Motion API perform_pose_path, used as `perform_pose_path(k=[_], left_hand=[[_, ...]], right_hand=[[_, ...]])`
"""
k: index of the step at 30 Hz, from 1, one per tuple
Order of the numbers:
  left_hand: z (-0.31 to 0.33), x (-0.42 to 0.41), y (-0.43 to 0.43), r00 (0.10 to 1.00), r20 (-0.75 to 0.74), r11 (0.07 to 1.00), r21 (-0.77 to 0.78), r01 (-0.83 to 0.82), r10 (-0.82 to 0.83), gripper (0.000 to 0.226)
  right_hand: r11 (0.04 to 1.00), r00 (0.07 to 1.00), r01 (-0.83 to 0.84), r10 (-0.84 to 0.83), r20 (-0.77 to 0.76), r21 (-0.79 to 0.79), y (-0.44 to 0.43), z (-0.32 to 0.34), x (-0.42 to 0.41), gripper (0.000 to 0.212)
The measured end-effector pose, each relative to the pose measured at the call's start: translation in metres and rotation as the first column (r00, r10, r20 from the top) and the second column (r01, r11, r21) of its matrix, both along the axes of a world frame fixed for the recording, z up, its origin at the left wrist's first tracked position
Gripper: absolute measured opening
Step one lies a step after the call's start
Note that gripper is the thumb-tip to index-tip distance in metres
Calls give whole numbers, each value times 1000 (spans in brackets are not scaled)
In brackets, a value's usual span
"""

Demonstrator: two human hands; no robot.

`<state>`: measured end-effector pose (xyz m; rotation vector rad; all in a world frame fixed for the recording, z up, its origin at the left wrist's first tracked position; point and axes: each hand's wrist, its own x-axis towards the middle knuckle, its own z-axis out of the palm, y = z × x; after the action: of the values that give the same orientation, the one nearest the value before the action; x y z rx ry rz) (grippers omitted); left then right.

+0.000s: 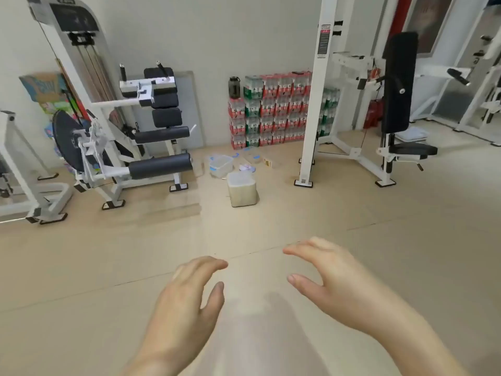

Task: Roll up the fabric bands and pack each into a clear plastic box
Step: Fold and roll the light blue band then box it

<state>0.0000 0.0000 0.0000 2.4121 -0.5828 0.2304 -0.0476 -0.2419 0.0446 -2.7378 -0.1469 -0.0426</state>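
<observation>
clear plastic box (221,165) upright on floor (271,226)

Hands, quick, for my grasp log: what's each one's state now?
Left hand: open, holding nothing.
Right hand: open, holding nothing.

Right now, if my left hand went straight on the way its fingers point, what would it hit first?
The left hand has bare floor ahead; the beige box looks roughly first in line, though depth is unclear.
</observation>
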Motion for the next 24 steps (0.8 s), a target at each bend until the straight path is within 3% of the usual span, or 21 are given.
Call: perform_pose_path(k=[3, 8, 11, 16, 18, 20, 24], left_hand=[[-5, 60, -46, 993, -112, 998, -61, -34, 27, 31], [-4, 163, -102, 945, -327, 932, -340, -124, 6, 25], [-6, 230, -122, 940, -341, 922, -360, -141, 11, 23], [-29, 369, -133, 977, -204, 974, -202, -107, 65, 36], [-38, 439, -132, 968, -238, 972, -197, -125, 76, 32], [-44, 509, -128, 964, -252, 990, -91, -105, 79, 27], [-45, 636, -133, 984, -172, 971, 238, -11, 53, 31]], right_hand=[[955, 997, 78, -73, -28, 286, -42, -18, 61, 57], [679, 966, 258, -205, -160, 687, -101, -42, 171, 85], [438, 921, 389, -208, -330, 810, -127, -55, 238, 68], [114, 822, 550, -249, -512, 827, -148, -93, 377, 28], [97, 800, 579, -259, -541, 810, -146, -105, 438, 21], [120, 771, 619, -281, -572, 776, -140, -113, 497, 17], [293, 759, 650, -309, -574, 702, -135, -121, 614, 16]])
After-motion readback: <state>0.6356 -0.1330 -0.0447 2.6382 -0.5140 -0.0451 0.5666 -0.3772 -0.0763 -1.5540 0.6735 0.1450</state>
